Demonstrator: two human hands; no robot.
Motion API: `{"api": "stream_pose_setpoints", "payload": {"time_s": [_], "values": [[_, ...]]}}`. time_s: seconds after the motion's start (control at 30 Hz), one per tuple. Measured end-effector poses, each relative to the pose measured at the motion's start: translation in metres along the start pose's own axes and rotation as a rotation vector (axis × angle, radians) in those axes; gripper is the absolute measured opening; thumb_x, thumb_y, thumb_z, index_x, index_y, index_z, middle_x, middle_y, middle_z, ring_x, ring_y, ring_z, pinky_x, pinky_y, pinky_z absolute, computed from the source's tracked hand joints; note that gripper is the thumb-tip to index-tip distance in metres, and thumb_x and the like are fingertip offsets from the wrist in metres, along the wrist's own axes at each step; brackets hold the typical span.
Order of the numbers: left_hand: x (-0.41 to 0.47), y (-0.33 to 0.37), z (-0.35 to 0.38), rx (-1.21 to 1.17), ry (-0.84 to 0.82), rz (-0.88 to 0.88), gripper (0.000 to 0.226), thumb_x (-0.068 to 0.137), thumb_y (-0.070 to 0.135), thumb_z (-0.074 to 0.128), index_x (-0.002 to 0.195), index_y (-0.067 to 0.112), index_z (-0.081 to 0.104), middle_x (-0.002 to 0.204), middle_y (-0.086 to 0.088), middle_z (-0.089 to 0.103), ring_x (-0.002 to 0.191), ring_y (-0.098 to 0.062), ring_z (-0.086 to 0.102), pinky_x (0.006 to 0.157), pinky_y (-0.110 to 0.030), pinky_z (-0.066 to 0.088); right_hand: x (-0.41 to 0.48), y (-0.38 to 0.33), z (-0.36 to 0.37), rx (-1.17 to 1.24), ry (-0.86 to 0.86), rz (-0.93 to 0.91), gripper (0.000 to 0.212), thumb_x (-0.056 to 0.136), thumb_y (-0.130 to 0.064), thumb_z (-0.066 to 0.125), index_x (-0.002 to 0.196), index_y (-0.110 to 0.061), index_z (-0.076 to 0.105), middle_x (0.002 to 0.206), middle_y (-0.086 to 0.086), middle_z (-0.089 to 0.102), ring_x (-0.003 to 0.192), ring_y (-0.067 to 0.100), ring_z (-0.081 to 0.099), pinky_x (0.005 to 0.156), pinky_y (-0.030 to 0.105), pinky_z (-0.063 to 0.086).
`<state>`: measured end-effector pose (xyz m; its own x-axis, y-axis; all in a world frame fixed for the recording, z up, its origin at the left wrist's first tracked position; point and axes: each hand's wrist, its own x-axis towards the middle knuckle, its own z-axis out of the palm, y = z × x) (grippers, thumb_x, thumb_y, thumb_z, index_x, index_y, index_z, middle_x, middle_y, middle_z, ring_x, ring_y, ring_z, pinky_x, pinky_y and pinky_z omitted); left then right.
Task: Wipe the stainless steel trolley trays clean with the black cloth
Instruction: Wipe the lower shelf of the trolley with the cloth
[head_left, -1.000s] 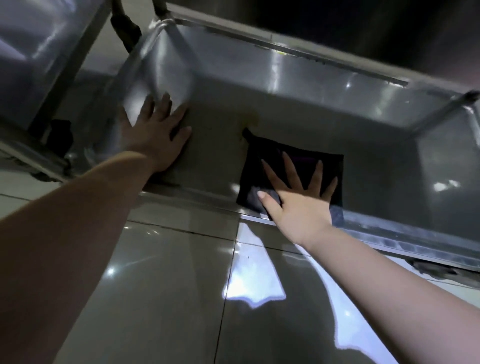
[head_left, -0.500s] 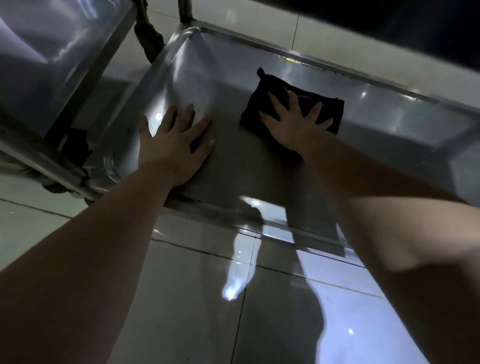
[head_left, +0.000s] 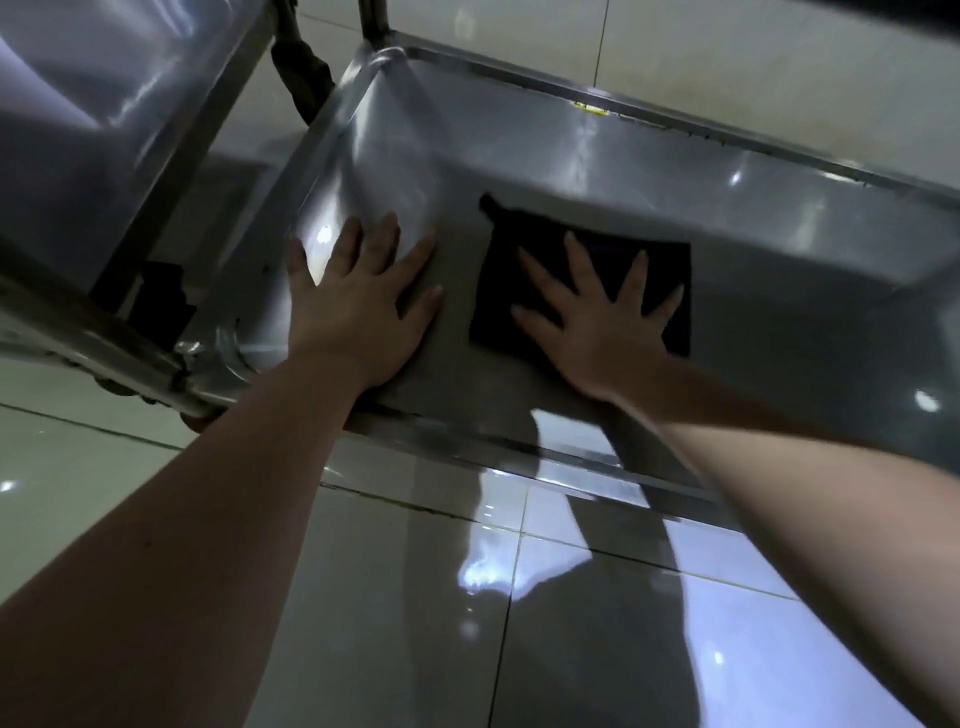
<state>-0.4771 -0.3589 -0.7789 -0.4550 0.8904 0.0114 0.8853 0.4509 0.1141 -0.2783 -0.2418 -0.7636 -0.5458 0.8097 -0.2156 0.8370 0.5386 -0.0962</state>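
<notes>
On tray (head_left: 519, 156), right hand (head_left: 597, 322) covering cloth (head_left: 498, 275) middle

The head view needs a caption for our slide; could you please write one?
Right hand presses the black cloth flat on the steel trolley tray while the left hand rests beside it.

The left forearm (head_left: 208, 509) and right forearm (head_left: 779, 467), both bare, are stretched forward and downward. The left hand (head_left: 363, 306) is laid flat, palm down, its fingers (head_left: 387, 241) held straight and fairly close together. The right hand (head_left: 602, 327) is likewise pressed flat, palm down, fingers (head_left: 577, 260) splayed wide.
</notes>
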Motion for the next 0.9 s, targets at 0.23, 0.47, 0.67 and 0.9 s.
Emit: {"api": "stream_pose_setpoints", "payload": {"time_s": [0.23,0.47,0.67,0.9], "values": [[0.0,0.001,-0.007,-0.034,-0.032,-0.005,0.057,0.096,0.064,0.018,0.151,0.05,0.011,0.164,0.011,0.003,0.151,-0.017,-0.003,0.116,-0.061,-0.008,0.109,0.0,-0.039,0.102,-0.12,0.143,0.066,0.087,-0.081,0.015,0.147,-0.059,-0.004,0.163,-0.012,-0.014,0.143,0.05,-0.019,0.103,0.077,-0.012],[0.0,0.005,-0.007,-0.02,-0.031,-0.021,0.054,0.099,0.059,0.015,0.151,0.049,0.009,0.164,0.011,0.002,0.151,-0.018,-0.002,0.115,-0.062,-0.006,0.07,0.002,-0.018,-0.005,0.003,0.054,0.064,0.09,-0.076,0.018,0.149,-0.056,0.002,0.164,-0.012,-0.002,0.145,0.048,-0.01,0.105,0.075,-0.01],[-0.002,0.005,-0.007,-0.049,-0.018,-0.015,0.054,0.098,0.061,0.017,0.151,0.051,0.012,0.164,0.011,0.005,0.151,-0.018,-0.001,0.117,-0.06,-0.006,0.095,0.024,-0.027,0.106,-0.064,0.151,0.069,0.085,-0.082,0.02,0.147,-0.06,0.0,0.162,-0.017,-0.011,0.146,0.042,-0.019,0.106,0.073,-0.016],[0.002,0.005,-0.006,-0.055,-0.01,-0.017,0.055,0.098,0.062,0.019,0.151,0.051,0.014,0.164,0.011,0.007,0.151,-0.017,0.0,0.117,-0.059,-0.006,0.057,0.138,-0.028,0.053,-0.081,0.367,0.063,0.086,-0.076,0.015,0.147,-0.06,0.005,0.161,-0.022,-0.01,0.149,0.035,-0.014,0.109,0.072,-0.006]]}}
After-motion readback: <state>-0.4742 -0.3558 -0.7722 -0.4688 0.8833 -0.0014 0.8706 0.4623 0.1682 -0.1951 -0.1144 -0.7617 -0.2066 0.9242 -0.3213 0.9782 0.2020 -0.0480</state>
